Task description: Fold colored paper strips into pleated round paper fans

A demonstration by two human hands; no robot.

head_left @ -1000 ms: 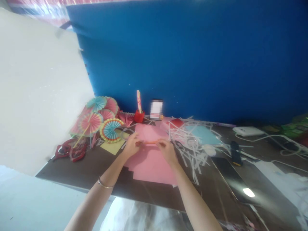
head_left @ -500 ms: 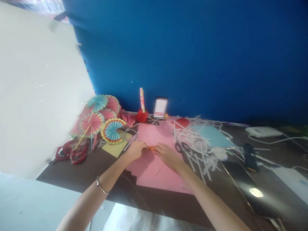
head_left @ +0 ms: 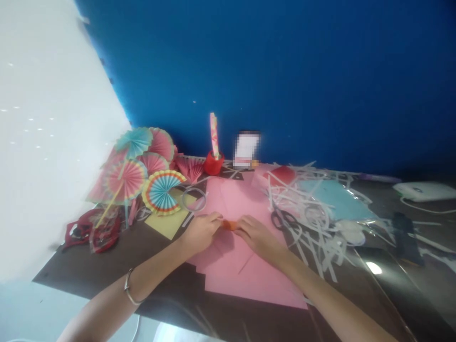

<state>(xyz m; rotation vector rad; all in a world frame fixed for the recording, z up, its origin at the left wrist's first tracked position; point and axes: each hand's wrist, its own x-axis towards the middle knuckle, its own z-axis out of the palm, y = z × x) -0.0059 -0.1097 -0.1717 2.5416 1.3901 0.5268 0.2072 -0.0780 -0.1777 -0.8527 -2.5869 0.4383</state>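
Between my two hands is a small orange strip of paper (head_left: 230,225). My left hand (head_left: 202,232) pinches its left end, and my right hand (head_left: 257,235) pinches its right end. Both hands are over pink paper sheets (head_left: 245,280) on the dark table (head_left: 156,270). Left of my left hand lie a yellow sheet (head_left: 162,227) and a roll of clear tape (head_left: 194,199). Black-handled scissors (head_left: 283,219) lie to the right of my right hand, partly under white paper strips (head_left: 320,242). Blur hides the exact fold of the orange piece.
Pleated paper fans (head_left: 164,192) are heaped at the left, behind a red packaged item (head_left: 92,230). A red holder (head_left: 213,164) with a patterned stick stands near the blue wall (head_left: 285,71). A light blue sheet (head_left: 338,199) and a white device (head_left: 423,191) lie right.
The camera view has shifted, so the table things appear closer and more spread out. Both hands still hold the orange paper, with slightly more of it showing between them.
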